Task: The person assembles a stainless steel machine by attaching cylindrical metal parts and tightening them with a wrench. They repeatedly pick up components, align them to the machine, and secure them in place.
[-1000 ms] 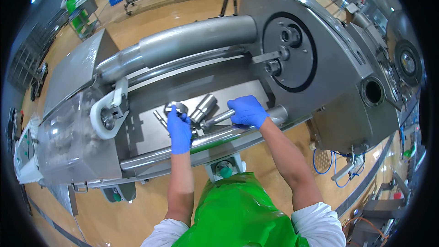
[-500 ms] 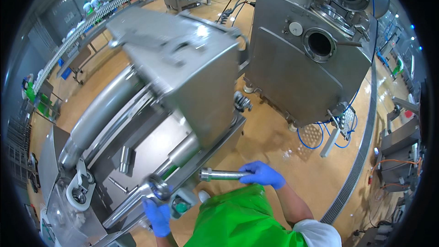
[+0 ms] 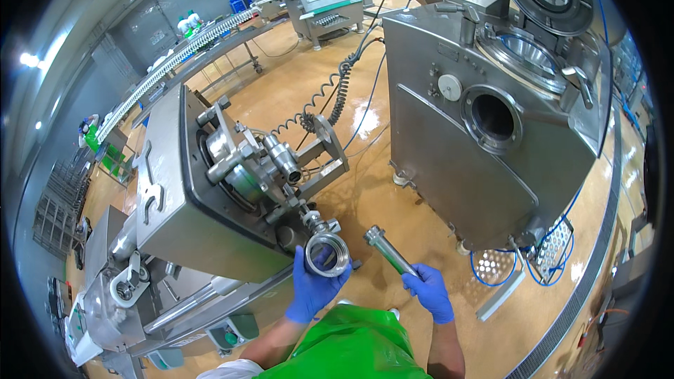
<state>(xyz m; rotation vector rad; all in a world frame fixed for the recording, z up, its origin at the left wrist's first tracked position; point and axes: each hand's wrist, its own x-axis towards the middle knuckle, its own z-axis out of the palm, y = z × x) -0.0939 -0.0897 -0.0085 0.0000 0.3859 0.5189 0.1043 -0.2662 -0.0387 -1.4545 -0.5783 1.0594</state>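
In the head view, the only one here, the left hand (image 3: 312, 291) has a threaded-looking metal ring (image 3: 343, 253) gripped low on its rim, thumb on one side and fingers on the other, with the opening facing up at the camera. The right hand (image 3: 430, 293) has its fingers wrapped round the near end of a metal tube (image 3: 391, 250), so the collared end sticks out away from the person. Both parts are out over the tan floor (image 3: 428, 214), with nothing visible right under them, so honestly a drop is the big worry: smooth steel, gloves, possibly wet. I'd say the tube's riskier, since it's held at one end and a heavy collar could tip it.

Also, the ring sits right by the fittings (image 3: 283, 158) on the steel machine (image 3: 165, 235); can't tell if it's touching. A careless turn could knock the rim and ding it. And swinging the tube sideways might clip the ring.
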